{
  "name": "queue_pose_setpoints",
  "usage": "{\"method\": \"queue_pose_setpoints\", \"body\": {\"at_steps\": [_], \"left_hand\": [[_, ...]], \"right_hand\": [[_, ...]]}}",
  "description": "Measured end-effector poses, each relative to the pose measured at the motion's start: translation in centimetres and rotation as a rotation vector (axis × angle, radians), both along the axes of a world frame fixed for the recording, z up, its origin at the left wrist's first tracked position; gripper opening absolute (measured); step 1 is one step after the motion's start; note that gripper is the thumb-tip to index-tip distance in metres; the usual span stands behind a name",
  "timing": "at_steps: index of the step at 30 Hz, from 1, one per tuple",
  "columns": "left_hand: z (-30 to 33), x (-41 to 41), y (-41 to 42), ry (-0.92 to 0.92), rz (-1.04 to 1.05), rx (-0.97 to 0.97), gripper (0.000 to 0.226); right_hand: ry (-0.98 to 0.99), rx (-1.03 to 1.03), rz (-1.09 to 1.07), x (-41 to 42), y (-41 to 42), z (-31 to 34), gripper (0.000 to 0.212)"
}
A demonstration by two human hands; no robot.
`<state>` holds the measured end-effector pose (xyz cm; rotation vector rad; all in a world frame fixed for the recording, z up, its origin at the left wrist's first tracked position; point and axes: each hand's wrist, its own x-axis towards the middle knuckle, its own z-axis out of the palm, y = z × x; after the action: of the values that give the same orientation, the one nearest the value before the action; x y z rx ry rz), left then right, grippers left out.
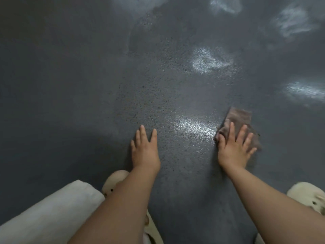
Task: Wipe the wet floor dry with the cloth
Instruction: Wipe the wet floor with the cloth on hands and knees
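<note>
A brown cloth lies on the dark grey speckled floor at the right of centre. My right hand presses flat on the cloth's near part with fingers spread. My left hand rests flat on the bare floor to the left, fingers straight, holding nothing. Between the two hands a wet patch shines on the floor.
More shiny patches lie ahead, one at centre and others at the upper right and right edge. My cream slippers and a pale trouser leg fill the near edge.
</note>
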<state>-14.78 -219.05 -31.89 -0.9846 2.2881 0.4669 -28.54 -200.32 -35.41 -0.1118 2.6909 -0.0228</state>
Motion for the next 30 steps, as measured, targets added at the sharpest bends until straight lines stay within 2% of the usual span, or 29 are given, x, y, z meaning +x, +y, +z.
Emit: {"method": "queue_pose_setpoints", "body": {"at_steps": [3,5,7,9,11,13,15,18,23,27,30], "left_hand": [[-0.4,-0.2,0.6,0.006,0.027,-0.022,0.090],[-0.4,-0.2,0.1,-0.014,-0.025,-0.023,0.097],[-0.2,-0.2,-0.1,-0.017,-0.056,-0.036,0.096],[-0.3,-0.3,0.0,-0.009,-0.062,-0.069,0.084],[-0.3,-0.4,0.2,-0.015,-0.063,-0.090,0.080],[-0.2,-0.5,0.1,-0.051,-0.080,-0.089,0.089],[0.1,-0.7,0.0,-0.092,-0.096,-0.077,0.100],[0.5,-0.9,-0.1,-0.132,-0.114,-0.072,0.106],[0.8,-1.4,0.1,-0.161,-0.104,-0.068,0.108],[1.0,-1.1,0.2,-0.151,-0.093,-0.066,0.107],[1.2,0.4,0.7,-0.139,-0.056,-0.099,0.102]], "right_hand": [[-0.024,-0.024,-0.247,1.0,-3.2,0.1,0.060],[-0.065,-0.063,-0.240,2.5,-6.3,0.5,0.062],[-0.094,-0.073,-0.010,5.2,-8.6,0.7,0.062],[-0.118,-0.118,0.253,7.8,-9.4,0.4,0.062],[-0.044,-0.170,0.504,8.4,-8.5,0.0,0.058],[-0.014,-0.167,0.680,6.9,-6.7,-0.3,0.056],[-0.028,-0.126,0.757,4.6,-3.8,-0.8,0.057],[0.014,-0.106,0.617,1.4,0.6,-0.9,0.063],[0.037,-0.021,0.083,-1.0,5.9,-0.4,0.060],[0.042,-0.037,-0.135,-0.6,3.7,-0.3,0.061],[-0.005,-0.070,-0.194,-0.4,0.8,-0.2,0.062]]}}
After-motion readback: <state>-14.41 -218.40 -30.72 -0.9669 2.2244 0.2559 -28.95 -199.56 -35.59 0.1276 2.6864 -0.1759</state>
